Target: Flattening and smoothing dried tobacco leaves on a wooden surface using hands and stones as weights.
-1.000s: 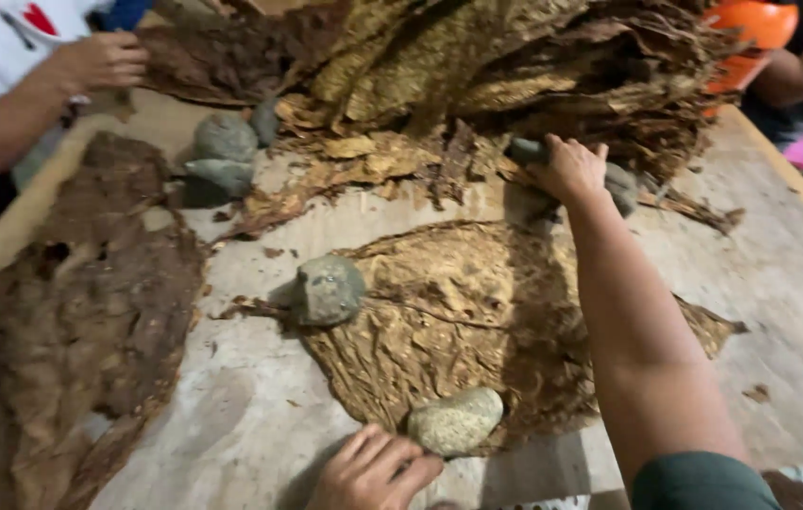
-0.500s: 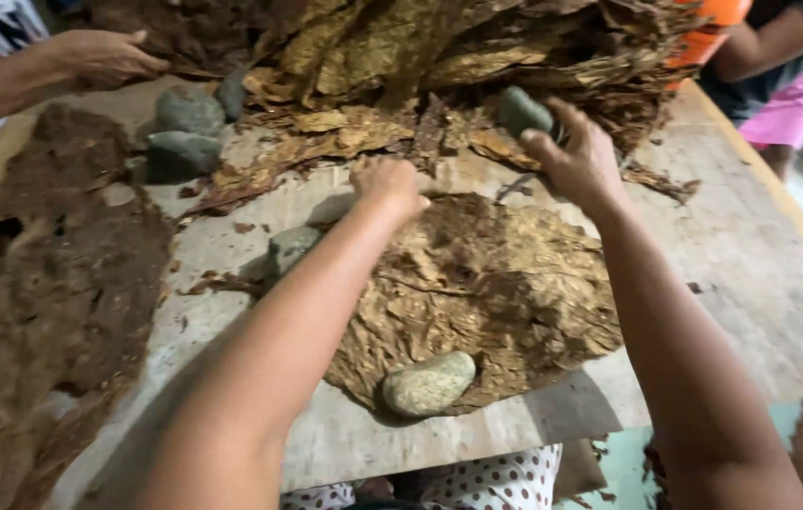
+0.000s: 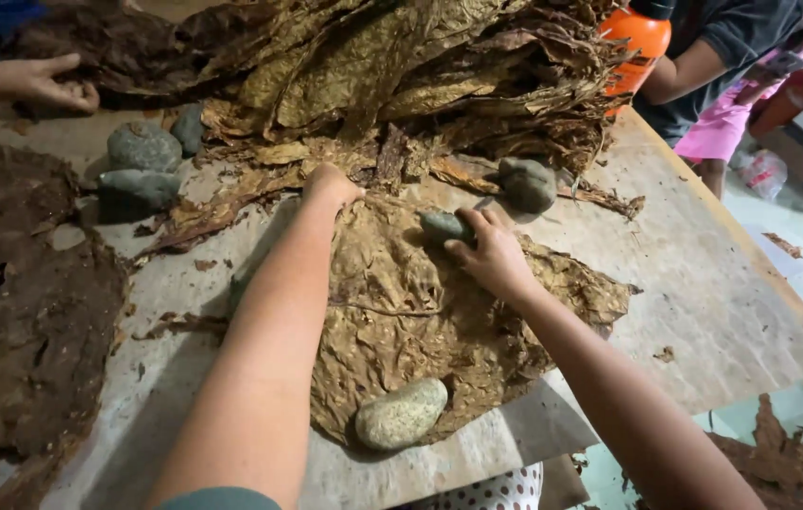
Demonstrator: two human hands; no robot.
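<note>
Head view. My right hand [image 3: 494, 257] rests on the spread tobacco leaf [image 3: 439, 321], fingers curled around a small grey-green stone [image 3: 444, 226] at the leaf's far edge. My left hand [image 3: 330, 185] reaches farther and to the left, pressed at the leaf's far-left corner where it meets the heap of dried leaves [image 3: 401, 76]; whether its fingers are open or closed I cannot tell. The leaf lies flat on the table [image 3: 703, 283], its long axis running from near to far, a pale stone [image 3: 401, 414] weighting its near end. A larger grey stone [image 3: 527, 183] sits just right of my right hand, which is the nearer to it. Another person's hand [image 3: 42, 83] works at far left.
</note>
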